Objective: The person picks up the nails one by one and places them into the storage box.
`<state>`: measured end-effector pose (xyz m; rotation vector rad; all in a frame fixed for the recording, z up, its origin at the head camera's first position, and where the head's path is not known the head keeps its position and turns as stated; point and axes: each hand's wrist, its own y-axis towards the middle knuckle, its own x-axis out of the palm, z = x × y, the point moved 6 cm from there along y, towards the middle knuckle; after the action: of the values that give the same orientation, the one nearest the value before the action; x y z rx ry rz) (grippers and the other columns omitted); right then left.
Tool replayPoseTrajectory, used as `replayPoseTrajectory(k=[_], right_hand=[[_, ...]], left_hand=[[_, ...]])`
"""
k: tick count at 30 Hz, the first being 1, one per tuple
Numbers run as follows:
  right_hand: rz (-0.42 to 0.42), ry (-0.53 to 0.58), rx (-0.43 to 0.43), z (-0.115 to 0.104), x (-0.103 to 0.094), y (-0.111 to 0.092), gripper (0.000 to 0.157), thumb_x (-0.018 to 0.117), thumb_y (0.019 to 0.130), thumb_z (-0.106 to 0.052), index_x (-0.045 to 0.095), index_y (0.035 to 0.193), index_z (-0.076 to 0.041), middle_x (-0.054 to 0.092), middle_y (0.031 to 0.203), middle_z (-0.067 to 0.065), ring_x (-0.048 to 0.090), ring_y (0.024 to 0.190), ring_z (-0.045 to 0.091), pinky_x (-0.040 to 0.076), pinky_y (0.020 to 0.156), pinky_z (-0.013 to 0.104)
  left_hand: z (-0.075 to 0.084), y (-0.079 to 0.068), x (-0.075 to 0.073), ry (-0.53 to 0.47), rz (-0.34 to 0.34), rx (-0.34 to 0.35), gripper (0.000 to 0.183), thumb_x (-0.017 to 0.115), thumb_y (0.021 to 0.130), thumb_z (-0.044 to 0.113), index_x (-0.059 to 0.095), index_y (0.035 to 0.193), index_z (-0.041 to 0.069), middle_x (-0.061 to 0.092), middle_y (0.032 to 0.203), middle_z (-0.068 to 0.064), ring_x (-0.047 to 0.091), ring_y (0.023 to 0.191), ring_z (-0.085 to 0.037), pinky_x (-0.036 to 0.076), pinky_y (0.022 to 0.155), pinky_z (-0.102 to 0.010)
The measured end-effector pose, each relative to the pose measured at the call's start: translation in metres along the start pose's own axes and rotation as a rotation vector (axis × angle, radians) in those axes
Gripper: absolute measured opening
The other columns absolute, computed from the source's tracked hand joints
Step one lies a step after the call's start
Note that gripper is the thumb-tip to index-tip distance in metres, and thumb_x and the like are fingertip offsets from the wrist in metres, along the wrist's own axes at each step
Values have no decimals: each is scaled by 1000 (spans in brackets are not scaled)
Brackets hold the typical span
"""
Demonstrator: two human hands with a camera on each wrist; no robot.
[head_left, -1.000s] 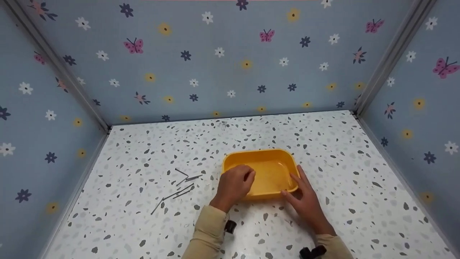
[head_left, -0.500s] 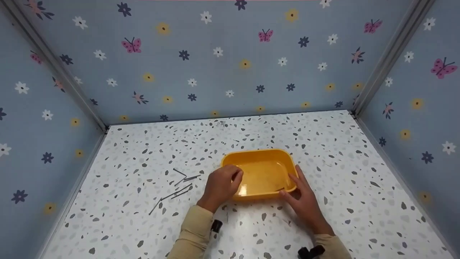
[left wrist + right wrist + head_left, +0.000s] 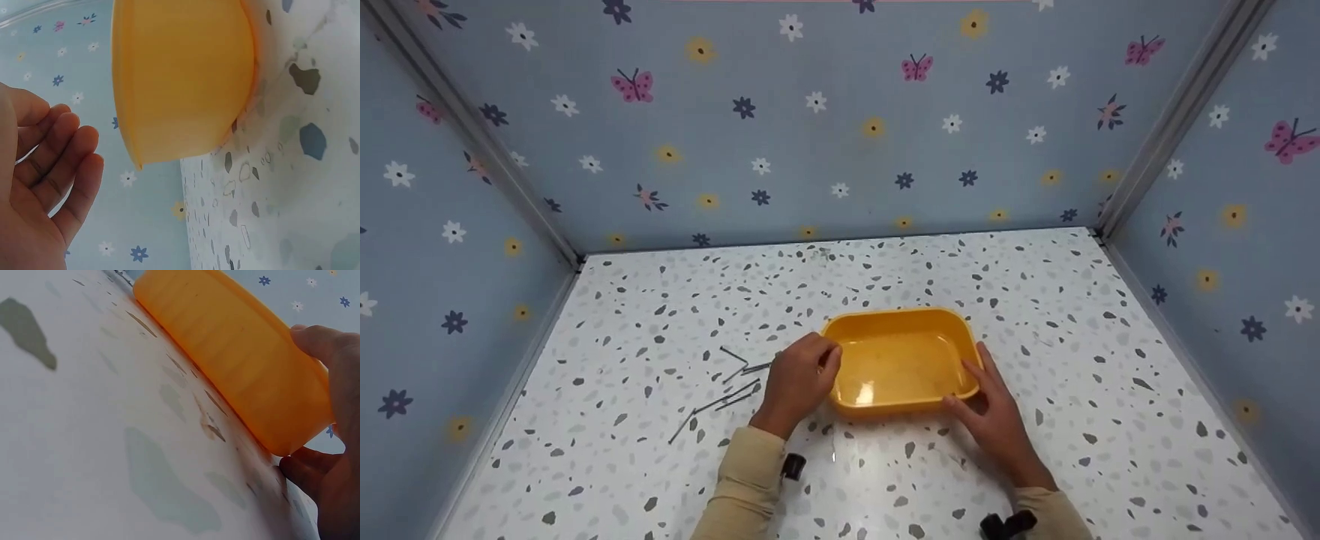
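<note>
Left hand [image 3: 796, 375] hangs by the left end of the tray [image 3: 901, 367], fingers loosely bent, nothing seen in them. Left wrist view shows a gap between those fingers and the tray wall; no grasp there. Right hand [image 3: 990, 409] grasps the tray at its near right corner, with fingers over the rim and more digits down by the base corner. The tray sits upright on the table [image 3: 1065, 420], between the two hands, directly left of the right one.

Thin dark rods [image 3: 726, 394], possibly nails, lie in a loose scatter just left of the left hand. Several cross or touch; the hand covers one end of the nearest group, so no firm count. No rod shows on the visible tray floor; the right hand and the near wall hide part of that corner.

Step in hand, as I judge it: right hand steadying the tray, left hand free between tray and rods. Next move, if the rods are wanted, calls for the left hand to go left and low, with a fine fingertip pinch on one shaft, since the crossed ones could drag together. Right hand best kept holding its corner, as the tray looks light and might slide.
</note>
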<state>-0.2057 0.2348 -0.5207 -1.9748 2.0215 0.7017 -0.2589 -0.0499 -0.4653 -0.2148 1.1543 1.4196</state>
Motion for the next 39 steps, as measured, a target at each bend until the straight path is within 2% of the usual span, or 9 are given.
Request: replayPoseTrajectory(k=[5,8,15,25,30,34,39], right_hand=[[5,-25,8,28,5,4,67,72,94,-26,43,151,-9,9,167,1,16,151,23,17,110,13],[7,-20,-4,35,5,5,67,72,94,-32,44,151,-12,10,167,-4,17,151,20,19,110,12],[1,-3,-30,33,4,4,69,71,94,-40,44,151,-13,9,167,-7,21,150,20,22,108,10],[0,-35,-5,32,4,4,72,70,93,-45,43,152,-15,8,167,-9,19,150,18,20,110,13],[0,-39,-5,32,4,5,69,71,93,-40,43,152,-16,8,167,-7,17,151,19,20,113,18],[-3,-31,-12,32,4,4,69,70,94,-39,43,152,-14,9,167,-5,18,151,21,20,111,14],[-5,-36,-11,33,5,4,70,69,94,-43,43,152,-14,8,167,-7,16,151,19,18,111,14]], left_hand=[[-9,-7,-2,16,-6,-30,11,65,98,18,71,93,11,60,81,3,53,69,-11,49,63,-25],[-15,-11,-4,33,-1,-53,10,65,97,17,72,93,11,59,81,3,52,70,-11,49,63,-24],[-27,-19,-14,50,17,-82,10,65,97,18,71,91,12,60,81,4,52,69,-11,48,62,-26],[-42,-30,-21,97,-16,-128,10,66,96,18,71,89,14,61,80,4,53,67,-10,49,63,-27],[-52,-34,-21,120,-69,-194,10,66,96,19,70,88,14,57,77,4,50,65,-12,47,61,-28],[-62,-38,-22,138,-132,-262,11,65,96,19,70,88,14,54,76,4,48,64,-12,46,60,-30],[-73,-44,-28,173,-150,-285,13,64,96,17,72,88,11,57,77,3,50,64,-13,47,60,-35]])
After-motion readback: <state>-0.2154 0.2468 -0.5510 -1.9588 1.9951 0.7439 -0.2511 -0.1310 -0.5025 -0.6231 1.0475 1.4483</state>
